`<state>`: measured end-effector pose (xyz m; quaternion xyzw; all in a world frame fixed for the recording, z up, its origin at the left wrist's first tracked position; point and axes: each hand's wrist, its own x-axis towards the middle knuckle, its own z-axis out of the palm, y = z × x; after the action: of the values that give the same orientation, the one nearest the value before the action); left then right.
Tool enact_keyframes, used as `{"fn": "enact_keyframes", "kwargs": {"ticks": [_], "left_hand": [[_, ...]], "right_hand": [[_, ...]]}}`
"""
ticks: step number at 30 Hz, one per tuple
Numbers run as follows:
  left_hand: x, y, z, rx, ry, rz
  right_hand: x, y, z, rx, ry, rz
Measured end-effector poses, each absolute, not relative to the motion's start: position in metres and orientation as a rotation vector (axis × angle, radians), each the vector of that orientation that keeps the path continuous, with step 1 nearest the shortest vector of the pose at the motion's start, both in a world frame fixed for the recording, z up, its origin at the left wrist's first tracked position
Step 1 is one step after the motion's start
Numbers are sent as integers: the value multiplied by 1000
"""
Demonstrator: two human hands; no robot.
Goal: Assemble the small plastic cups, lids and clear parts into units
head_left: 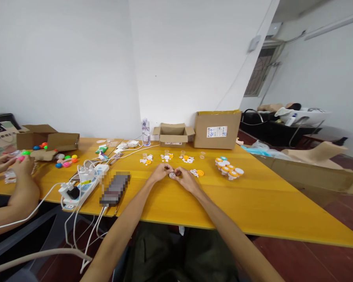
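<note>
Over the middle of the table, my left hand (161, 172) and my right hand (186, 180) meet with fingertips pinched at a small clear round piece (172, 176). My right thumb and fingers grip its edge. The left fingertips close at its upper side; anything tiny between them is too small to make out. Beside my right hand lies an orange toothed disc (200, 172) with small white parts (193, 172). Farther back are several little groups of white and orange parts (188, 159), and clear small cups, one of them a clear cup (202, 155) at the right.
Capped small jars (229, 168) cluster at the right. Behind stand an open carton (173, 135), a big carton (217, 130) and a water bottle (146, 132). At left are a power strip (90, 184), cables, a blurred dark device (116, 188) and another person's hands (20, 164) with coloured balls.
</note>
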<state>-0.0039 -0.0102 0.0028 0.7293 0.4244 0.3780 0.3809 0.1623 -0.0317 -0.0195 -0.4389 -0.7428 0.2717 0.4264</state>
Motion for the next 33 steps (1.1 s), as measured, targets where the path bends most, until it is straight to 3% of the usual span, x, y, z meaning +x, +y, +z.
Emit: {"fn": "enact_keyframes", "kwargs": {"ticks": [24, 33], "left_hand": [[20, -19, 2, 1706, 1157, 1253], [2, -12, 4, 1918, 1196, 1117]], "right_hand": [[166, -26, -19, -1048, -1655, 580], [177, -28, -23, -1237, -2008, -69]]}}
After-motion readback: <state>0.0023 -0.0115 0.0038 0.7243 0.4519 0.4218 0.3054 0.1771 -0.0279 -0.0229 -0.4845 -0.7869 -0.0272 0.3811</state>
